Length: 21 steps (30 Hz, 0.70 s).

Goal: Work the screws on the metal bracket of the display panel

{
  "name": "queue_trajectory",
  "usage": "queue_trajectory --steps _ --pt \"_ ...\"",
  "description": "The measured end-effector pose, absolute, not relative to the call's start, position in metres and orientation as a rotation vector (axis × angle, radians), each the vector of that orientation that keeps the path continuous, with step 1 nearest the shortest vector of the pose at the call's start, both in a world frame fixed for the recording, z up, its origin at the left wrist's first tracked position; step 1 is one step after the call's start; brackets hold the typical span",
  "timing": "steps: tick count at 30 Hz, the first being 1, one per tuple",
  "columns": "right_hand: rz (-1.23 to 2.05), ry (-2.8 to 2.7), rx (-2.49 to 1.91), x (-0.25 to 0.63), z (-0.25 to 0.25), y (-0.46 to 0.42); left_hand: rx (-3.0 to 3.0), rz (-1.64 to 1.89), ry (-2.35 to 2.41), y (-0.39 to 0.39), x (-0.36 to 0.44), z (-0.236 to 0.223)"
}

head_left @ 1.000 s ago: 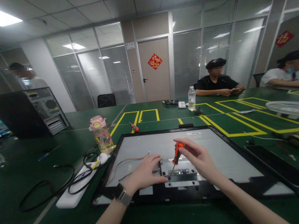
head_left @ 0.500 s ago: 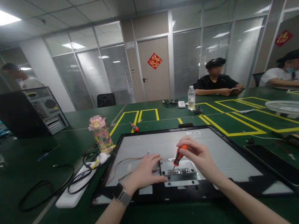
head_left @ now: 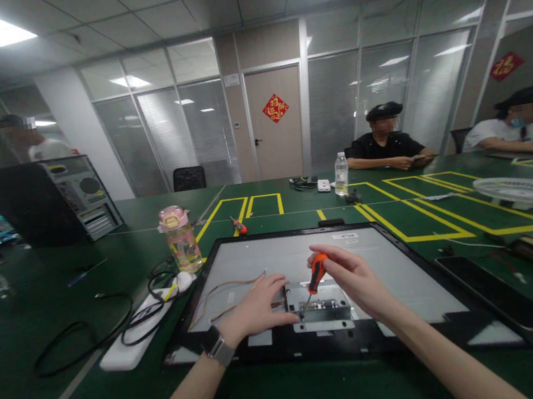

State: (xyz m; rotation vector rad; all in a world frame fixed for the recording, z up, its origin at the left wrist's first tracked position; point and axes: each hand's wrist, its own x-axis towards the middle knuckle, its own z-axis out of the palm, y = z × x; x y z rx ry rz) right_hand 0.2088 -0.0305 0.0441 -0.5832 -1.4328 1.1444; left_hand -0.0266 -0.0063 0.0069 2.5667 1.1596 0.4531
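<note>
A large flat display panel [head_left: 402,286] with a black frame and grey back lies before me on the table. Near its front edge sits a metal bracket [head_left: 332,314] with small screw-like parts inside. My right hand [head_left: 346,271] grips an orange-and-black screwdriver [head_left: 317,273], tilted, its tip down at the bracket's left end. My left hand [head_left: 258,309], wearing a watch [head_left: 218,347], rests on the panel with fingers apart, thumb at the bracket's left corner. Thin wires [head_left: 224,286] run across the panel left of the bracket.
Left of the panel are a white power strip [head_left: 130,342] with black cables and a pink-lidded bottle [head_left: 182,240]. A computer case [head_left: 45,204] stands farther left. A black tablet-like slab [head_left: 501,290] lies right. Several people sit or stand around the green table [head_left: 298,397].
My right hand has shifted its hold on the screwdriver, whose handle now stands slightly lower and farther left. My left hand stays in place. The person at far left has moved slightly left.
</note>
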Motion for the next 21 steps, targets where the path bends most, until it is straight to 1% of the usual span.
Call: queue_trajectory --steps 7,12,17,21 --pt "1.135 -1.442 -0.535 0.2075 0.0452 -0.0326 2.554 0.465 1.162 -0.0055 -0.0274 0.0057" --pt "1.198 -1.448 -0.549 0.2073 0.0441 -0.0322 2.566 0.465 1.16 -0.0056 -0.027 0.0061" --pt "1.119 -1.439 -0.557 0.2073 0.0443 -0.0327 2.569 0.464 1.161 -0.0059 -0.0263 0.0066" --pt "1.153 -1.48 -0.56 0.209 0.0461 -0.0336 2.564 0.467 1.156 -0.0068 -0.0264 0.0075"
